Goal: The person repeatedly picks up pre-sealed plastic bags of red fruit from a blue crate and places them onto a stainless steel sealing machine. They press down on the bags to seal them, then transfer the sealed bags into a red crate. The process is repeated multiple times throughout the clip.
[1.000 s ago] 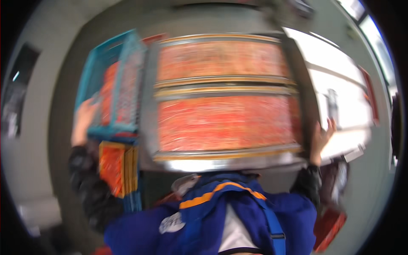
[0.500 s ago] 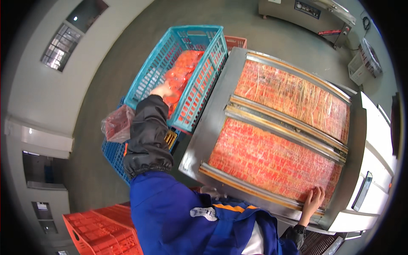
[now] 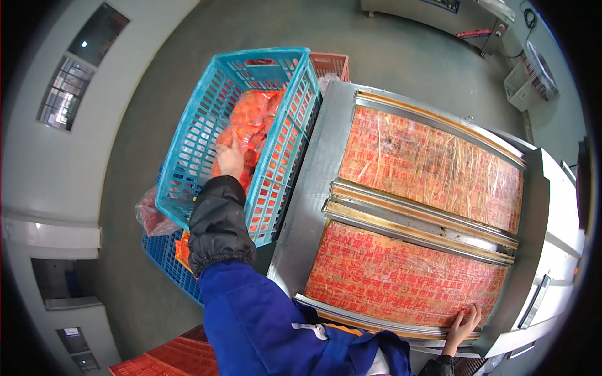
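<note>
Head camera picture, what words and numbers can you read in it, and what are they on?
No words or numbers here can be read out for sure.
Far panel: rows of red print, too small to read.
Near panel, under the right hand: similar red print, too small.
Orange-red packets by the left hand: any print is too blurred.
White patch on the blue jacket: any lettering is too small.
</note>
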Available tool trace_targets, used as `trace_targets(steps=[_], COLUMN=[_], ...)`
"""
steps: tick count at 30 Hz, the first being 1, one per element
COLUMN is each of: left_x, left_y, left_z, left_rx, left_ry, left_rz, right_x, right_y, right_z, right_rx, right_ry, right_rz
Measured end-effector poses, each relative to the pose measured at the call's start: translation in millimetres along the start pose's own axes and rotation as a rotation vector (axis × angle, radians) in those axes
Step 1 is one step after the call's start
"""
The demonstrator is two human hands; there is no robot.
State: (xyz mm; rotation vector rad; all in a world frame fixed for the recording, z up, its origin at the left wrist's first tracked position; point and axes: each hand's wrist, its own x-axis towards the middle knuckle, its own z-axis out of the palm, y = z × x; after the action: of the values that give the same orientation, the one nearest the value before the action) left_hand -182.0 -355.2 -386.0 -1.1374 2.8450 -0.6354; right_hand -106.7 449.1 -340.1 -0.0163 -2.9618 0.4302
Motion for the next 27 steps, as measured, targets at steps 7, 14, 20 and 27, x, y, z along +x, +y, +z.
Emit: trace_targets(steps=[7,14,20,27], left_x=[21.1,-39.6,-167.8,-414.2], left_y=[-46.1,-63.8,50.6,274.4], left_z=[-66.6,-273.9,-339.7,-201.5], left_rx=[-0.266,-1.531,-1.893,-1.889], left_ry=[0.321,0.398,-0.018,-0.746], left_rz=[-0.174,-0.032,0.382,0.451], right_x=[0.3,3.8,41.9,26.4], right_y=[3.4,-6.8,-117.9,-105.9], right_z=[6.2,7.9,-40.0,-34.2], right_rx=[0.023,0.243,0.720,1.274], right_ry=[0.035,0.088,0.125,-0.309], right_rz=[-0.002,0.066,-0.255,-0.057])
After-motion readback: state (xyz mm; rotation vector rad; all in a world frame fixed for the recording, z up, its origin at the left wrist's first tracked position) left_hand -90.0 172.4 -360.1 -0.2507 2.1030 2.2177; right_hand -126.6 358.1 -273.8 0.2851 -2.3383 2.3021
